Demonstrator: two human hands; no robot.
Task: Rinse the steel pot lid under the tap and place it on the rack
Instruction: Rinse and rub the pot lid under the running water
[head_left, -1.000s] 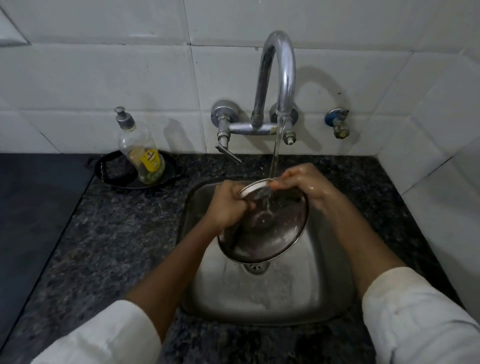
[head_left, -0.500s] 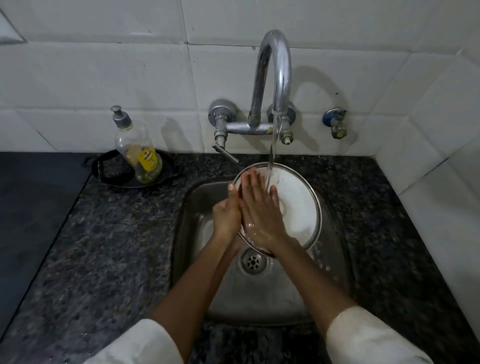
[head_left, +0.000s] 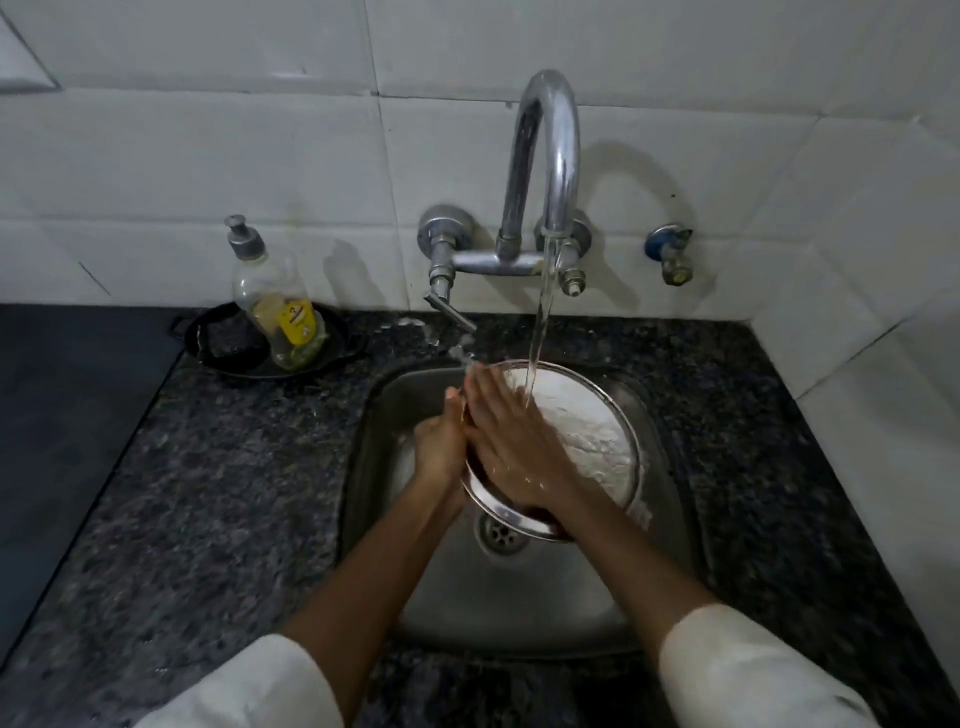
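The round steel pot lid is tilted over the sink, its face bright with reflection. Water from the curved tap falls onto its upper part. My left hand grips the lid's left rim. My right hand lies flat on the lid's face, fingers stretched toward the stream and wet. No rack is in view.
A soap dispenser bottle stands in a black dish at the back left of the dark granite counter. The sink drain shows below the lid. A small blue valve sits on the tiled wall, right.
A second ago the lid showed its dark side, held at the top rim by both hands. It has been turned, and my right hand now lies flat on its bright face.
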